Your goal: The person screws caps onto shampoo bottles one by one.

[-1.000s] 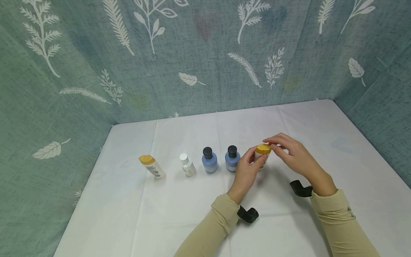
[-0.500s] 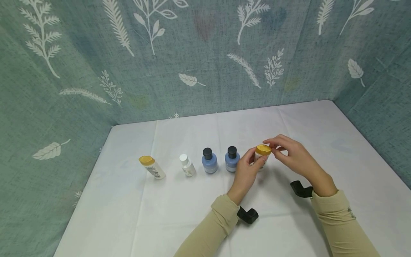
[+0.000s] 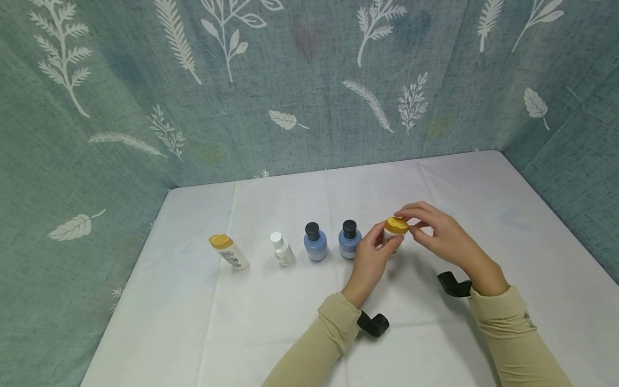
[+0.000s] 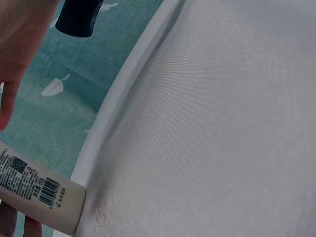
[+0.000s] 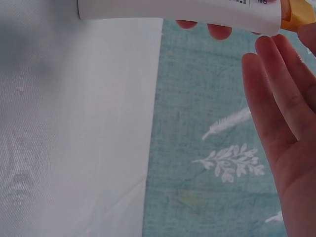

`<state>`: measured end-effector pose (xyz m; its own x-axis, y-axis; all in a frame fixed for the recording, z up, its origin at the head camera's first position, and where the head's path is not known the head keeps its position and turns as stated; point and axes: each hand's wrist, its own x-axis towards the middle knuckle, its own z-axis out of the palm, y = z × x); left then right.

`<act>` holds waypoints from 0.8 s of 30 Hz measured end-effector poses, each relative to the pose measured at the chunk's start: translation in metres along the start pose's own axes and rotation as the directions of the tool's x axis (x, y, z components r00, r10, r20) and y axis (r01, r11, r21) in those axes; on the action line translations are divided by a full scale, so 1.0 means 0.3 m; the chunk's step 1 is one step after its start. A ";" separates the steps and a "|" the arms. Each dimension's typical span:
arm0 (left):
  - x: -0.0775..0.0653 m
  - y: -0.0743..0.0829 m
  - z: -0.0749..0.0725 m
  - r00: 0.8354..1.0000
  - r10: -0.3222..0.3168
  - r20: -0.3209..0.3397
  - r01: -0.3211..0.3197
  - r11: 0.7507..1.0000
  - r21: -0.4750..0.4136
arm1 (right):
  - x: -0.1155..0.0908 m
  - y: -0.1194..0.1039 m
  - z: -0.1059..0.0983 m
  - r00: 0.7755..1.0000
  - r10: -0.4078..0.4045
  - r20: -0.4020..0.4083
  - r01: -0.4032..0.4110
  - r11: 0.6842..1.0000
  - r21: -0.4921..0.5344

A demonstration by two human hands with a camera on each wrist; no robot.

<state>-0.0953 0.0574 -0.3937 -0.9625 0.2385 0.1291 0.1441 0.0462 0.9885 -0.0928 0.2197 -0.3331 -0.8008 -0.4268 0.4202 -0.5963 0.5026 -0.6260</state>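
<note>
A white lotion bottle with a yellow cap (image 3: 396, 226) stands upright at the right end of a row of bottles in the head view. My left hand (image 3: 369, 261) grips its body, thumb on the near side. From the right, my right hand (image 3: 442, 236) pinches the cap between thumb and index finger. In the right wrist view, the thumb touches the orange-yellow cap (image 5: 297, 14), while the other fingers extend below the white bottle body (image 5: 177, 9). The left wrist view shows the bottle's printed back (image 4: 49, 195), its base at the white cloth.
Left of the hands stand two blue bottles with black caps (image 3: 349, 240) (image 3: 316, 243), a small white bottle (image 3: 282, 248) and another yellow-capped white bottle (image 3: 230, 251). The white-covered table (image 3: 271, 333) meets a green leaf-patterned curtain (image 3: 232, 129). A black wrist mount (image 3: 374, 324) sits by the left cuff.
The right hand's fingers have shifted slightly around the cap. The left hand and the bottle stay in nearly the same place.
</note>
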 end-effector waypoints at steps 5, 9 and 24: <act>0.002 -0.004 -0.001 1.000 -0.001 0.002 0.001 1.000 -0.010 | 0.000 0.003 -0.001 1.000 0.000 0.016 0.000 1.000 0.006; 0.004 -0.004 0.000 1.000 -0.001 0.000 0.001 1.000 -0.020 | 0.002 0.004 0.001 1.000 0.008 0.027 -0.008 1.000 0.011; 0.008 -0.007 0.002 1.000 -0.007 0.003 0.007 1.000 -0.028 | 0.000 0.007 0.008 1.000 0.009 0.027 -0.010 0.999 0.033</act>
<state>-0.0976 0.0583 -0.3955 -0.9629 0.2407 0.1218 0.1304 0.0204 0.9912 -0.0940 0.2188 -0.3359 -0.8045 -0.4424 0.3964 -0.5860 0.4817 -0.6517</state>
